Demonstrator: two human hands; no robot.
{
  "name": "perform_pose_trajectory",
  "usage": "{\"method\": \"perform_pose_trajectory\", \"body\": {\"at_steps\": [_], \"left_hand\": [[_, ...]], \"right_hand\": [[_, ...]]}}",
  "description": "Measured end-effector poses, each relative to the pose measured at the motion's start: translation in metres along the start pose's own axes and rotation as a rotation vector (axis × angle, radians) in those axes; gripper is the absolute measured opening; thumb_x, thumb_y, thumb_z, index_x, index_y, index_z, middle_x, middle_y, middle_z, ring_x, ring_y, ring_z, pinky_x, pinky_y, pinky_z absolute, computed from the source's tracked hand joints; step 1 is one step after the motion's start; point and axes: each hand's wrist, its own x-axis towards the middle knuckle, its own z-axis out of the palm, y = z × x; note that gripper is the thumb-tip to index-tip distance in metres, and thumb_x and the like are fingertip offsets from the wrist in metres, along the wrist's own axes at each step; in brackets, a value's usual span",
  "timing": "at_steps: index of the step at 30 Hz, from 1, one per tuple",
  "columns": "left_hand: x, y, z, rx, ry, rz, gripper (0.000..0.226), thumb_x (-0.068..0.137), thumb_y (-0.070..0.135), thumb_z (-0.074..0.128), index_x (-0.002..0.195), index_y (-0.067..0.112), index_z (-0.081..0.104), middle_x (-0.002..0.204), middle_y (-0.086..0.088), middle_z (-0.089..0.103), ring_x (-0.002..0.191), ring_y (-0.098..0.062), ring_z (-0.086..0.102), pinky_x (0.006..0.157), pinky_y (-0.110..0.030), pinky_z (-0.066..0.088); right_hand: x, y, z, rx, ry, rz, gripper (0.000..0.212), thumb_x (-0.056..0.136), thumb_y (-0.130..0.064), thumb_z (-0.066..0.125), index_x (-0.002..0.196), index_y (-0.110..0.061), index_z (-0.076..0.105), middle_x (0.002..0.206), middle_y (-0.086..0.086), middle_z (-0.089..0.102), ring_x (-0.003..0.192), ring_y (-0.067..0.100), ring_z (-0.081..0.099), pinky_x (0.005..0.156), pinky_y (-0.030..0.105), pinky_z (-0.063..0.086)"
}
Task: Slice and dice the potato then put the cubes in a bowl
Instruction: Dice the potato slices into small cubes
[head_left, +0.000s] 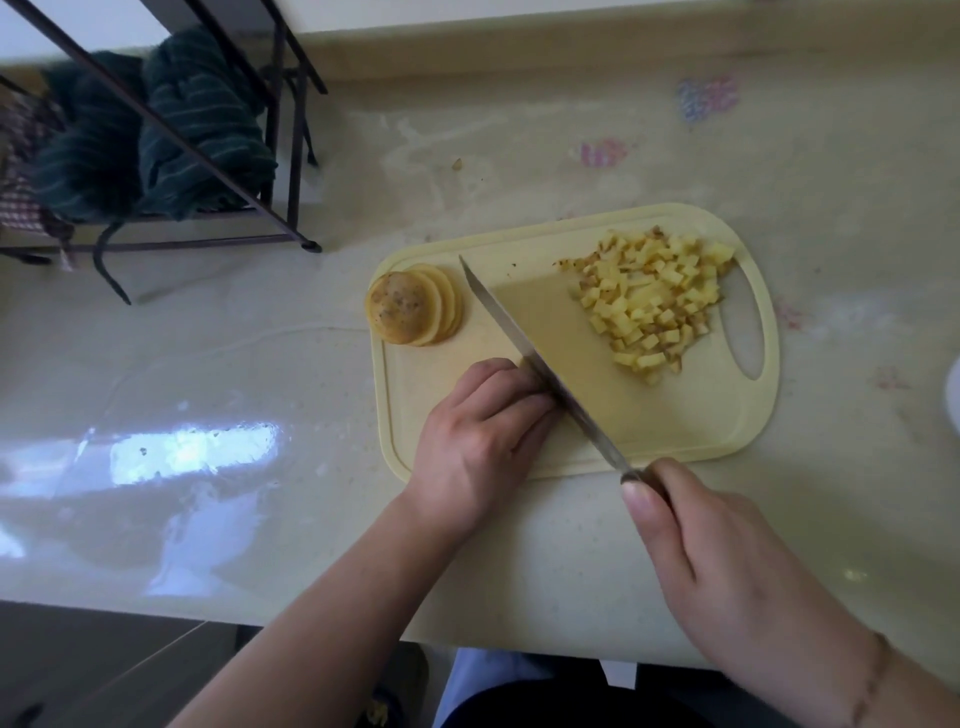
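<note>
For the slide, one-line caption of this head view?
Right hand holds knife against left hand on cutting board, between potato slices and diced cubes.

Pale glossy countertop (519, 145), faint pastel prints near far right. Cream plastic cutting board (685, 431) lies flat on it, handle slot to the right. Dark metal wire rack (291, 156) stands at far left, holding green striped cloth (156, 130). Small potato scrap (456, 164) lies beyond the board.
</note>
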Motion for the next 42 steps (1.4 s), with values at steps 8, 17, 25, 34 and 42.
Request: {"method": "perform_pose_trajectory", "body": {"at_steps": [8,17,25,34,42], "left_hand": [[-0.002,-0.003,-0.003,0.0,-0.017,-0.003,0.006,0.091,0.004,0.077,0.09,-0.002,0.077,0.095,-0.013,0.07,0.092,-0.031,0.065,0.091,-0.027,0.051],[0.002,-0.006,-0.008,-0.017,-0.098,0.017,0.014,0.098,0.002,0.065,0.094,-0.004,0.076,0.1,-0.015,0.072,0.096,-0.034,0.067,0.088,-0.036,0.054],[0.014,-0.018,-0.022,0.001,-0.25,0.158,0.018,0.092,-0.01,0.06,0.1,-0.004,0.075,0.106,-0.016,0.072,0.1,-0.035,0.067,0.084,-0.04,0.056],[0.01,-0.006,-0.014,0.0,-0.13,0.099,0.027,0.101,0.003,0.052,0.094,-0.004,0.076,0.1,-0.016,0.072,0.097,-0.034,0.067,0.086,-0.037,0.056],[0.001,-0.01,-0.017,-0.028,-0.16,0.086,0.022,0.1,0.003,0.054,0.103,-0.006,0.075,0.107,-0.017,0.07,0.102,-0.036,0.065,0.091,-0.039,0.055]], "right_hand": [[-0.009,-0.001,-0.007,0.049,0.015,0.005,0.046,0.088,-0.064,0.02,0.07,-0.026,0.039,0.062,0.004,0.055,0.052,0.015,0.05,0.052,0.033,0.036],[-0.021,0.001,-0.006,0.069,-0.003,0.028,0.042,0.082,-0.069,0.017,0.077,-0.035,0.04,0.066,0.004,0.056,0.051,0.014,0.05,0.052,0.028,0.037],[-0.021,0.003,-0.011,0.065,-0.029,0.033,0.04,0.081,-0.07,0.016,0.079,-0.038,0.041,0.065,-0.001,0.056,0.049,0.011,0.047,0.05,0.025,0.034],[-0.002,0.002,0.007,0.045,-0.002,0.0,0.042,0.087,-0.064,0.016,0.071,-0.03,0.035,0.053,-0.004,0.05,0.051,0.008,0.048,0.051,0.021,0.036],[-0.001,0.012,-0.01,0.244,-0.018,0.097,0.046,0.081,-0.07,0.023,0.076,-0.03,0.045,0.059,0.005,0.053,0.046,0.013,0.045,0.051,0.036,0.037]]}}
